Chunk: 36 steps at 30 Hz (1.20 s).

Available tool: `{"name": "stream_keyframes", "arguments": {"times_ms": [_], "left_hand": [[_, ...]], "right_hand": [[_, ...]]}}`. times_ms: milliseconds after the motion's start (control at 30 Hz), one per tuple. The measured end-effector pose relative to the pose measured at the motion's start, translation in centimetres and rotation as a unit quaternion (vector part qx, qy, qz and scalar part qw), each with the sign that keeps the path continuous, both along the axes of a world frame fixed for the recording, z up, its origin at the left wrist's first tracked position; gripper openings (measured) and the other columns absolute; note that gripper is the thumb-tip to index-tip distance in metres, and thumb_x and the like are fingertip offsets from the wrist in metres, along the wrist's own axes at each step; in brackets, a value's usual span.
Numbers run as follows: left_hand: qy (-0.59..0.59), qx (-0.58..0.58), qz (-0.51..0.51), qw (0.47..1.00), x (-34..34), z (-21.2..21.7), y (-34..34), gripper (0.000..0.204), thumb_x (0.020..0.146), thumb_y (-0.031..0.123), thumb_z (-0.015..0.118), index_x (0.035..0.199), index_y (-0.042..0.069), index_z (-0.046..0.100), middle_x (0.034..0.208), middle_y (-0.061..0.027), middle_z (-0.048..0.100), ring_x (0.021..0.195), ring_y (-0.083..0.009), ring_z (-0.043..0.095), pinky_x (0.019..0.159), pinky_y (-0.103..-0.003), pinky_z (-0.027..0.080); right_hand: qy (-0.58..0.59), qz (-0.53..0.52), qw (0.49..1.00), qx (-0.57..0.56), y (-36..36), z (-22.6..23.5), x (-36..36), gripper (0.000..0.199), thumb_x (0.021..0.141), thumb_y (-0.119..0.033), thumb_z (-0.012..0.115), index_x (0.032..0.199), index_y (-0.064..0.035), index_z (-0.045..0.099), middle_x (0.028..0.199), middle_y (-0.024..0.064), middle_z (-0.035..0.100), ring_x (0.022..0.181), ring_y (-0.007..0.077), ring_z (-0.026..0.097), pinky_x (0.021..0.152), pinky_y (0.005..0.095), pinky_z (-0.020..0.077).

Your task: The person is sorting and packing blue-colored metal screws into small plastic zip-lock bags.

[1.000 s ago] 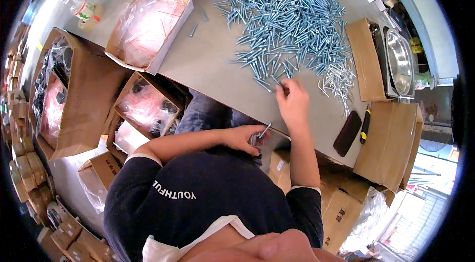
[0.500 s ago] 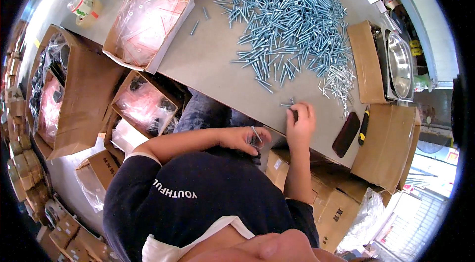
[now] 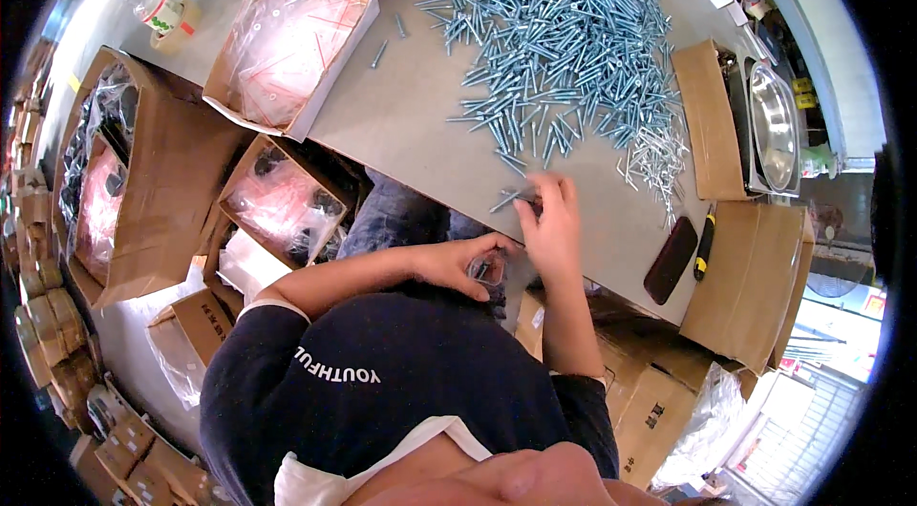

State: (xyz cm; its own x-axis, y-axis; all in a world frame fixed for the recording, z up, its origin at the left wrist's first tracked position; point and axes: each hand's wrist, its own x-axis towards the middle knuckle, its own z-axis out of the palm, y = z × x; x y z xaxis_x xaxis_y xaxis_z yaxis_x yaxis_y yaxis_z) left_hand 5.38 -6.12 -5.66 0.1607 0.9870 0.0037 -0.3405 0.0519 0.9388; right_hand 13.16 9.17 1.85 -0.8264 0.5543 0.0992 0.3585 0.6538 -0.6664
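On the grey table (image 3: pixel 401 129) lies a big heap of bluish metal screws (image 3: pixel 573 38), spread over the far middle. My right hand (image 3: pixel 554 224) is above the near edge of the table, fingers pinched on a few screws (image 3: pixel 509 200) that stick out to its left. Just below the table edge, my left hand (image 3: pixel 451 267) is curled around a small see-through plastic bag (image 3: pixel 490 267). Something dark and thin shows inside the bag, probably screws. To the right of the heap sits a smaller pile of silvery bent pieces, like hex keys (image 3: pixel 656 162).
At the left stands an open box of clear bags with red edges (image 3: pixel 287 52); two loose screws (image 3: pixel 379 54) lie beside it. A dark phone (image 3: pixel 671 261) and a yellow-black cutter (image 3: pixel 705 243) lie at the right, near cardboard boxes (image 3: pixel 740 267). More open cartons (image 3: pixel 158 191) stand lower left.
My right hand has moved left with the screws, closer to the left hand. The left hand has tilted slightly, and dark contents now show in the bag.
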Motion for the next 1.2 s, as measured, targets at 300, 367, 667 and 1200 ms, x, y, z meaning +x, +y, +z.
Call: {"name": "stream_keyframes", "arguments": {"times_ms": [300, 367, 667, 1200], "left_hand": [[-0.302, -0.209, 0.007, 0.93, -2.8, -0.3, -0.4, 0.055, 0.069, 0.017, 0.076, 0.115, -0.001, 0.051, 0.1, -0.0108, 0.059, 0.097, -0.0228, 0.057, 0.077, -0.039, 0.05], [-0.35, -0.285, -0.013, 0.892, -3.2, -0.2, -0.4, 0.052, 0.071, 0.017, 0.075, 0.115, 0.001, 0.053, 0.101, -0.0112, 0.061, 0.098, -0.0246, 0.058, 0.077, -0.048, 0.052], [-0.319, -0.212, -0.019, 0.924, -2.9, -0.3, -0.5, 0.052, 0.071, 0.017, 0.075, 0.115, 0.001, 0.052, 0.097, -0.0087, 0.059, 0.095, -0.0222, 0.057, 0.075, -0.044, 0.052], [-0.116, -0.119, 0.023, 0.986, -0.6, -0.8, 0.1, 0.047, 0.071, 0.012, 0.077, 0.109, 0.002, 0.051, 0.1, -0.006, 0.056, 0.099, -0.017, 0.052, 0.086, -0.032, 0.044]], "right_hand": [[-0.034, 0.085, 0.992, 0.09, -0.3, 0.5, -1.2, 0.023, 0.075, -0.002, 0.062, 0.097, -0.0061, 0.063, 0.103, 0.0121, 0.053, 0.095, 0.0308, 0.053, 0.08, 0.0364, 0.0452], [-0.039, 0.111, 0.992, 0.052, -0.2, 0.5, -0.8, 0.021, 0.075, -0.001, 0.061, 0.095, -0.006, 0.063, 0.102, 0.0116, 0.053, 0.094, 0.03, 0.054, 0.079, 0.0355, 0.0454], [-0.075, 0.247, 0.954, -0.155, 1.2, 1.4, -0.2, 0.015, 0.078, -0.006, 0.06, 0.091, -0.0011, 0.064, 0.09, 0.0115, 0.062, 0.077, 0.0268, 0.06, 0.069, 0.0332, 0.0481], [-0.019, -0.107, 0.991, 0.083, 4.3, -0.8, -0.7, 0.02, 0.074, -0.01, 0.068, 0.094, -0.0067, 0.064, 0.093, 0.0147, 0.058, 0.081, 0.0333, 0.059, 0.071, 0.0398, 0.047]]}}
